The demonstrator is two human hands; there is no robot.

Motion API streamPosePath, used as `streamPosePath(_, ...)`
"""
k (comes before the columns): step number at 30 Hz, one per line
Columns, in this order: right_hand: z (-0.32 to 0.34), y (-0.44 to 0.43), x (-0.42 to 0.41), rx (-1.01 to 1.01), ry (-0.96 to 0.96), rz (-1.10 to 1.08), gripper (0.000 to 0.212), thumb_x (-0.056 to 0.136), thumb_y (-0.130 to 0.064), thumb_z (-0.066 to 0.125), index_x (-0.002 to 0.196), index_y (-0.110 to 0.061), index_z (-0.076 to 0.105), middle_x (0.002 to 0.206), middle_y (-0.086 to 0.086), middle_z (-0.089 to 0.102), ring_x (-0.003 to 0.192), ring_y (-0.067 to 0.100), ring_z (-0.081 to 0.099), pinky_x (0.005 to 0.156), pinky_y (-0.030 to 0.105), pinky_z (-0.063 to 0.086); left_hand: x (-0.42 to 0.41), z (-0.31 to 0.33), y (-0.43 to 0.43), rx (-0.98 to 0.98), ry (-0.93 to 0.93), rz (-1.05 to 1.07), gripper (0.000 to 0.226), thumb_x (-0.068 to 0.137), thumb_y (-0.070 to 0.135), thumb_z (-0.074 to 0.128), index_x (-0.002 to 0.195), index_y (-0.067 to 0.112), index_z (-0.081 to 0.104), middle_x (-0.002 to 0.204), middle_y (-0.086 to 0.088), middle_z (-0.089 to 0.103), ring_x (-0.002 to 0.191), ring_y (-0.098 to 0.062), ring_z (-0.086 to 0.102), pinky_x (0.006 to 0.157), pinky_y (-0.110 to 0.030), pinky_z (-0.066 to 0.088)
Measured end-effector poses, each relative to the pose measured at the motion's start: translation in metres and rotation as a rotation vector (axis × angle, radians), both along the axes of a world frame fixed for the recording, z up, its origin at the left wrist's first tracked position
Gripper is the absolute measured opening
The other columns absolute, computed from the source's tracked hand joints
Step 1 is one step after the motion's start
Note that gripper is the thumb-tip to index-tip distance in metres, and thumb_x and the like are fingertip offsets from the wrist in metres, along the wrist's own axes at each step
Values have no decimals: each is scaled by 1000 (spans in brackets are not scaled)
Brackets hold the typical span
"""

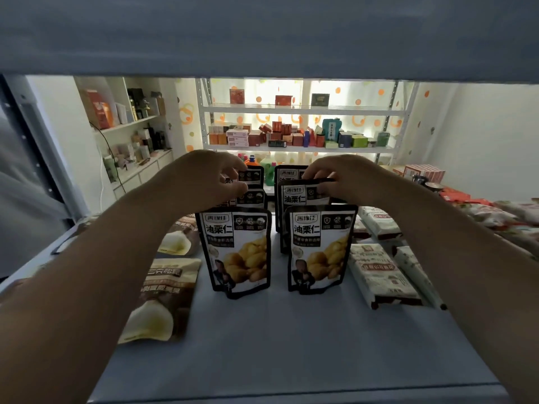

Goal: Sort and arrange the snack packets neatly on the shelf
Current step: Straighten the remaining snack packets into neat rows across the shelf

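Observation:
Black-and-white chestnut pouches stand upright in two rows on the grey shelf (291, 339). The front left pouch (237, 252) and front right pouch (319, 249) stand free. My left hand (210, 176) pinches the top of the second pouch in the left row (252, 198). My right hand (335, 174) pinches the top edge of the second pouch in the right row (294, 196). A third pouch stands behind each, partly hidden by my fingers.
Brown-and-cream packets (163, 298) lie flat at the left. White packets with red print (379, 272) lie flat at the right, with several red-and-white bags (495, 214) farther right. The upper shelf board (262, 36) hangs close overhead. Other stocked racks (297, 138) stand behind.

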State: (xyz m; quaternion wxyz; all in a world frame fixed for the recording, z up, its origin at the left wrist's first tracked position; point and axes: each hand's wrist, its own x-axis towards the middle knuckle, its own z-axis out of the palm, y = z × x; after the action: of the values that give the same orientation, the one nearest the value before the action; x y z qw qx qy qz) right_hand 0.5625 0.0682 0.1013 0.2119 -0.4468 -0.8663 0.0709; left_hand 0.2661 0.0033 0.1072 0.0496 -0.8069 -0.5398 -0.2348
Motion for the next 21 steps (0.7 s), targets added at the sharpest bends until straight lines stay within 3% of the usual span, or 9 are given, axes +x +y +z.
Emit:
streamPosePath(4,4,0,-3,3,-6,-30,48,86,-17,72,85,-62,57,90,-24,63,79,-15,58,57,12,39,-9,8,15,-112,50,0,19,79,32,78,97,34,71,85,21,62,78,2,59,61,-19,39)
streamPosePath(7,4,-4,-5,-7,9,-31,48,86,-17,72,85,-63,58,91,-22,64,79,-7,61,60,17,42,-8,8,22,-66,94,6,13,77,27,78,81,37,70,82,20,61,80,-4,57,62,-18,35)
streamPosePath(11,5,-7,-6,0,1,-40,43,87,-17,71,90,-59,59,93,-22,63,84,-3,60,61,21,42,-7,3,27,24,70,38,11,76,28,79,86,31,74,86,12,66,78,-4,55,60,-16,32)
streamPosePath(15,5,-8,-3,-18,-10,-54,36,89,-16,68,99,-50,62,92,-21,64,84,-1,61,62,22,44,-3,-1,29,95,75,103,12,76,31,79,87,32,76,75,21,54,65,4,44,55,-13,23)
streamPosePath(19,3,-8,0,-25,-4,-53,31,90,-18,67,102,-46,64,94,-19,65,86,1,62,65,23,48,-3,0,30,41,83,56,13,77,30,78,89,31,76,77,19,57,74,-3,55,56,-14,28)
streamPosePath(21,3,-9,0,-37,4,-50,28,91,-23,68,102,-48,63,95,-19,65,86,1,63,65,24,47,-4,1,29,28,76,36,13,77,30,78,89,31,75,78,20,59,72,2,54,56,-14,31)
